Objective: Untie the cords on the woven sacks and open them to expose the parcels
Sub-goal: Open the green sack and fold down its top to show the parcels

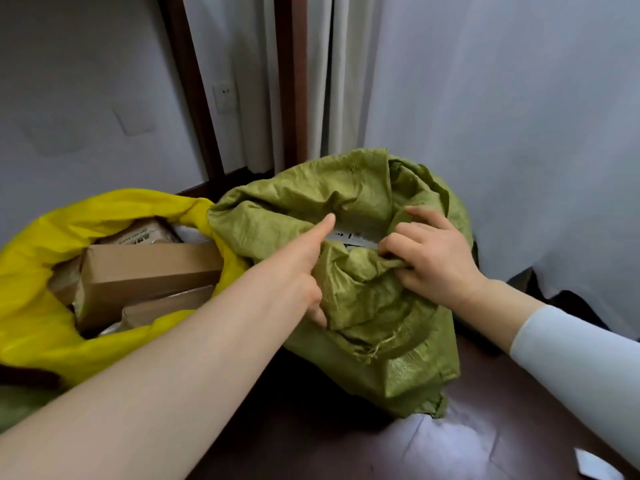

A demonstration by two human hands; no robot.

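Head view: a person bends over two sacks standing on a dark wooden floor [346, 445]
Green sack [363, 306]: crumpled and woven, at the floor's far edge against a pale curtain [519, 133], its mouth parted
Parcel [349, 237]: a strip of white label shows in the gap
Right hand [433, 258]: fingers curled tight around a bunch of the sack's rim beside the gap, a white sleeve [571, 358] on the forearm
Left hand [294, 271]: forefinger straight, its tip at the far fold; thumb on the near fold; other fingers hidden by cloth, so any grip cannot be told
Yellow sack [34, 327]: touching the green one's left side, mouth wide, brown cardboard boxes [149, 268] exposed inside
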